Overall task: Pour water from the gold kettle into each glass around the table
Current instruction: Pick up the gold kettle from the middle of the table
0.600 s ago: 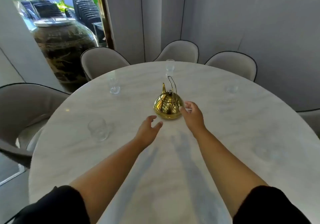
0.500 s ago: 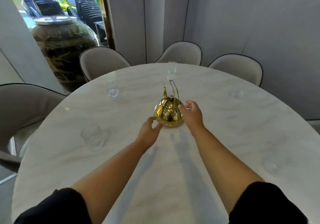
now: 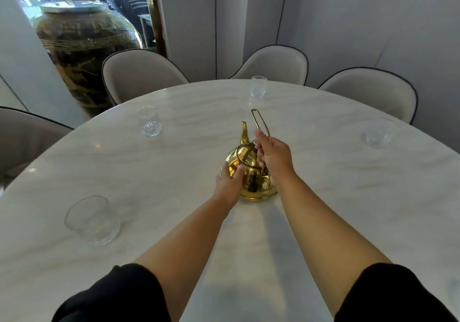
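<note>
The gold kettle [image 3: 245, 158] stands on the white marble table [image 3: 348, 197] near its middle, spout pointing away from me and wire handle upright. My right hand [image 3: 275, 158] grips the lower part of the handle, fingers curled round it. My left hand [image 3: 229, 184] rests against the kettle's near left side with thumb and fingers spread on the body. Several clear glasses stand around the rim: one far [image 3: 258, 87], one at the back left [image 3: 149, 121], one near left [image 3: 93, 219], one at the right [image 3: 378, 133].
Beige chairs ring the table: back left [image 3: 139, 72], back middle [image 3: 276, 62], back right [image 3: 373, 90], left [image 3: 22, 134]. A big dark ceramic jar [image 3: 82, 42] stands behind the left chairs by the window. Grey panelled walls close the back.
Both hands moved forward onto the kettle. The right hand rose from beside the body to the handle, and the left hand came to touch the kettle's side.
</note>
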